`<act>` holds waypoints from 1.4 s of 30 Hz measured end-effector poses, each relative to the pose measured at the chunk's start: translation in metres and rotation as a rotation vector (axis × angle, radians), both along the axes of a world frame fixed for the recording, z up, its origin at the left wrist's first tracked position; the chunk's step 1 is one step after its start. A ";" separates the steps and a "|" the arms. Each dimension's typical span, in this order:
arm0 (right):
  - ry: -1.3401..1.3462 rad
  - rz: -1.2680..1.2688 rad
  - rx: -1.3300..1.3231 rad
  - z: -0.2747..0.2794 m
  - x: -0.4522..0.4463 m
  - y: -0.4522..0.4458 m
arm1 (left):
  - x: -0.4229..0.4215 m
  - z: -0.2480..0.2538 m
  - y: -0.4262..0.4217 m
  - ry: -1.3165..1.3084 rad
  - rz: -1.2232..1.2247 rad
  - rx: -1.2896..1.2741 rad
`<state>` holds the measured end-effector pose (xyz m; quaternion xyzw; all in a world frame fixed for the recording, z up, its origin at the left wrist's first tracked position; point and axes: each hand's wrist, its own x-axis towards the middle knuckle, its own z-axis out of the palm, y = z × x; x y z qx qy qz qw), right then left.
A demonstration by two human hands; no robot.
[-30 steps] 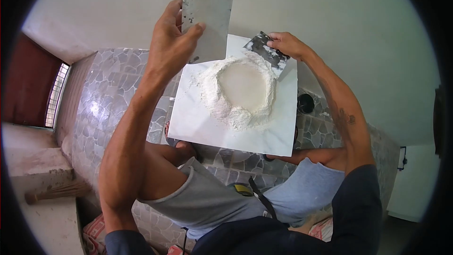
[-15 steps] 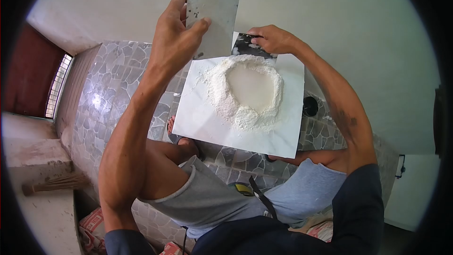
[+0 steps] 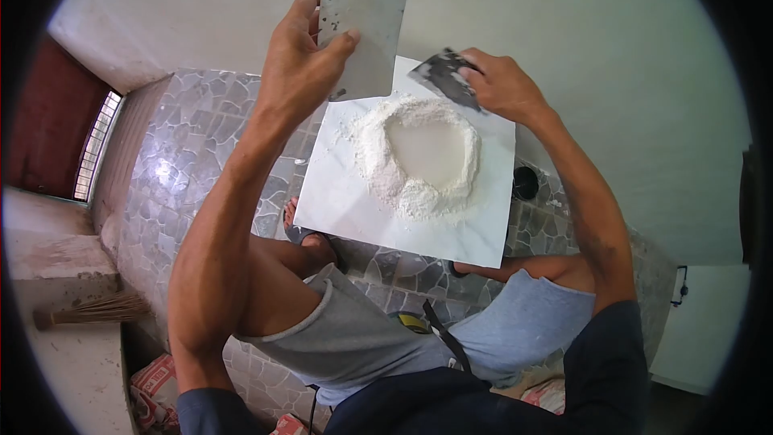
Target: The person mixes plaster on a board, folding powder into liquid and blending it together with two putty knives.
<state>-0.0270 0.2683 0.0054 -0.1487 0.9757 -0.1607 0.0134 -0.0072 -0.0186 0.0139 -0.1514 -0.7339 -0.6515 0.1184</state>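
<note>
My left hand (image 3: 310,64) grips a flat grey plate (image 3: 366,36), thumb across its face, raised over the far left part of the white board (image 3: 338,209). A ring of white powder (image 3: 374,165) lies on the board around a pool of cloudy liquid (image 3: 431,149). Beyond the ring's far right side, my right hand (image 3: 503,84) is closed on a dark scraper (image 3: 447,76) with white smears. The scraper is slightly blurred and appears lifted just above the powder. Part of its edge is hidden by my fingers.
A black round container (image 3: 525,183) stands on the stone-patterned floor (image 3: 173,161) right of the board. My bare legs flank the near edge. A straw broom (image 3: 93,310) lies on a ledge at left, above printed sacks (image 3: 157,391). A wall (image 3: 564,16) rises behind the board.
The right hand first moved left with the scraper along the ring's far side, then back right and a little away from the powder. The left hand and its plate rose slightly.
</note>
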 end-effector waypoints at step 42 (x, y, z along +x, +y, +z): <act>-0.368 -0.465 -0.361 -0.038 0.071 0.040 | 0.010 -0.005 0.019 -0.026 -0.059 -0.066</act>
